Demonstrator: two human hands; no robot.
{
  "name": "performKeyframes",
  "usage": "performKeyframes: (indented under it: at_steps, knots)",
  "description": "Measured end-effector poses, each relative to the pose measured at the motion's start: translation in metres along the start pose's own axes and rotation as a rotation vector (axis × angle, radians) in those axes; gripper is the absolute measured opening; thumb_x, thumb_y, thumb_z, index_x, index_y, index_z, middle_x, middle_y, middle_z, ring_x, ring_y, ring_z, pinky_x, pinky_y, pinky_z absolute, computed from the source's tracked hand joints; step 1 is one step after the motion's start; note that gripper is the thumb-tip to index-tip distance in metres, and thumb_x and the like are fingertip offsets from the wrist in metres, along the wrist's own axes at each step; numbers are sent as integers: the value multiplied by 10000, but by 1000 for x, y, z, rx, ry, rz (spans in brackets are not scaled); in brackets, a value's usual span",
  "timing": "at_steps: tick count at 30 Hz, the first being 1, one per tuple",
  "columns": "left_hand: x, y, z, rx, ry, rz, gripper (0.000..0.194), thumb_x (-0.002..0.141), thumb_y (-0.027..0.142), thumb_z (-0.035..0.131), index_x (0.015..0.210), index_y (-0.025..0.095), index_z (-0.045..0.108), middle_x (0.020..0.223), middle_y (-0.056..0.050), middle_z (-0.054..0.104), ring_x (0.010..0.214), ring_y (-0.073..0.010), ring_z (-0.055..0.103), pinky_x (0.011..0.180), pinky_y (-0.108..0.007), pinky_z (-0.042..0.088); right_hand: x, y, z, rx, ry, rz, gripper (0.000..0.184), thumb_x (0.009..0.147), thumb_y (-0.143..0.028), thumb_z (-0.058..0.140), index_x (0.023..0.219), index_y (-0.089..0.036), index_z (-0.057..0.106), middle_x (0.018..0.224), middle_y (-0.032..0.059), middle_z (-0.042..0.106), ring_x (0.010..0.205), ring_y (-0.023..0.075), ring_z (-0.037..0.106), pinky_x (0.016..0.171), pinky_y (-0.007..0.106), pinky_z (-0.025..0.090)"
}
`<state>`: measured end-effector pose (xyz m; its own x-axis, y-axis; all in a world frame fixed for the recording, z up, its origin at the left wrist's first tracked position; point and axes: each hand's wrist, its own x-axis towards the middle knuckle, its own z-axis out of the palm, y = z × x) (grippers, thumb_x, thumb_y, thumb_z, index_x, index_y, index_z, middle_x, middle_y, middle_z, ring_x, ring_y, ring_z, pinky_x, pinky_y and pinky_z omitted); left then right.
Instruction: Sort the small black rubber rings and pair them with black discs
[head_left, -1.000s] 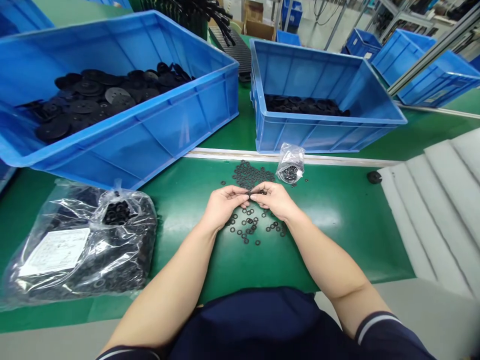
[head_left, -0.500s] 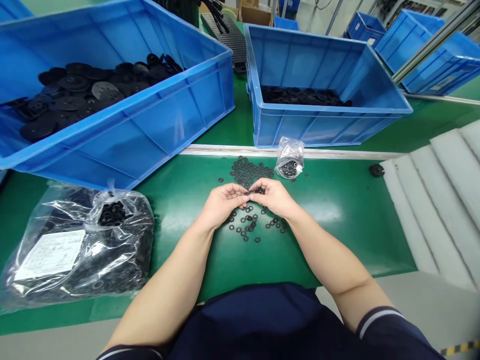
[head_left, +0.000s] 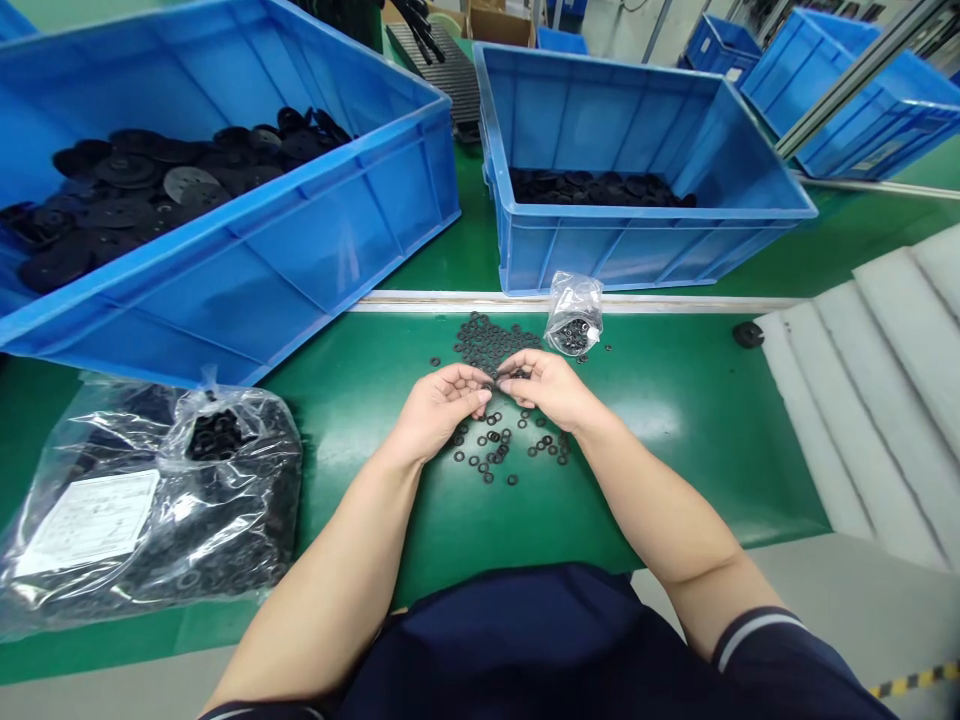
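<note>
- Left hand [head_left: 435, 408]: thumb and index nearly meeting, palm side toward the right hand; too small to tell if a part sits between the tips.
- Right hand [head_left: 551, 388]: fingers curled in, a few small black rings [head_left: 521, 375] in the curl. Thumb and index tips right by the left hand's tips; can't tell if they touch.
- Navy shirt [head_left: 495, 650] at the near edge of the green bench [head_left: 465, 530].
- Loose rings [head_left: 493, 436]: scattered on the bench just below both hands, some touching, some apart.
- Large clear bag [head_left: 217, 530]: left of the left forearm, packed with black parts, white label [head_left: 90, 522] on its near left area.
- White foam sheets [head_left: 862, 400]: far right, layered; black round piece [head_left: 748, 335] just beside their left edge.
- Ring patch [head_left: 487, 345]: more rings, packed close, right behind the fingertips.
- Small clear bag [head_left: 574, 310]: right of that patch, dark rings inside.
- White strip [head_left: 675, 305] runs across the bench behind it.
- Left blue bin [head_left: 337, 250]: black discs [head_left: 124, 170] inside, one greyer.
- Right blue bin [head_left: 622, 250]: shallow layer of black parts [head_left: 600, 187].
- Ribbed dark tray [head_left: 446, 70] behind, between bins.
</note>
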<state>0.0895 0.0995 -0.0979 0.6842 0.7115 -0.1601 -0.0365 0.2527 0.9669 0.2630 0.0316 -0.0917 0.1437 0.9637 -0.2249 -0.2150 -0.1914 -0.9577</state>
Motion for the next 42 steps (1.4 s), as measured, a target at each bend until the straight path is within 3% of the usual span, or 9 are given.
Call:
performKeyframes:
  at_steps: [5, 13, 20, 26, 30, 34, 37, 42]
  knots:
    - [-1, 6, 0, 36, 67, 15, 288, 673, 295, 779, 894, 146, 669, 628, 11, 602, 563, -95, 549, 598, -240, 467, 7, -5, -20, 264, 71, 109, 201, 661, -147, 694, 846, -109, 624, 774, 82, 675, 501, 53, 439, 414, 180, 258]
    - [0, 6, 0, 117, 166, 102, 222, 714, 292, 743, 866, 154, 658, 617, 12, 604, 560, -92, 553, 597, -230, 462, 6, -3, -20, 264, 32, 176, 257, 696, -204, 724, 916, -92, 650, 655, 45, 629, 430, 29, 352, 379, 170, 157]
    - [1, -5, 5, 132, 225, 127, 245, 692, 277, 757, 882, 151, 669, 680, -11, 660, 610, -133, 628, 652, -285, 522, 2, -2, -12, 214, -74, 150, 257, 692, -288, 772, 820, -117, 630, 674, 25, 611, 450, 33, 389, 373, 167, 183]
    - [-3, -9, 12, 408, 233, 362, 119, 711, 272, 756, 765, 187, 692, 772, -19, 676, 701, -140, 620, 681, -284, 507, -3, 3, -3, 132, -188, 164, 285, 699, -347, 777, 777, -123, 619, 512, -53, 499, 421, 32, 350, 376, 162, 209]
    - [-1, -8, 11, 481, 216, 431, 93, 723, 264, 751, 722, 196, 688, 733, -10, 665, 694, -138, 606, 685, -287, 492, -4, 3, -3, 85, -192, 129, 283, 711, -353, 765, 755, -123, 608, 474, -68, 472, 415, 33, 347, 385, 163, 231]
    - [-1, -7, 12, 442, 203, 398, 99, 710, 277, 759, 709, 200, 697, 734, -15, 671, 711, -147, 615, 705, -296, 501, -5, 1, -1, 75, -189, 124, 287, 704, -359, 766, 753, -131, 599, 492, -65, 485, 421, 35, 361, 391, 166, 246]
    - [-1, -5, 10, 314, 190, 300, 123, 715, 303, 743, 758, 192, 710, 782, -29, 679, 710, -149, 626, 707, -302, 514, -3, 0, -1, 71, -164, 132, 253, 710, -332, 755, 780, -131, 617, 543, -39, 533, 437, 42, 389, 391, 171, 255]
    - [4, -2, -2, 276, 367, 127, 180, 719, 306, 708, 824, 160, 691, 640, -4, 640, 572, -121, 578, 598, -257, 477, 3, -2, -15, 207, -59, 154, 193, 708, -211, 720, 855, -113, 641, 744, 63, 659, 501, 62, 451, 407, 187, 291]
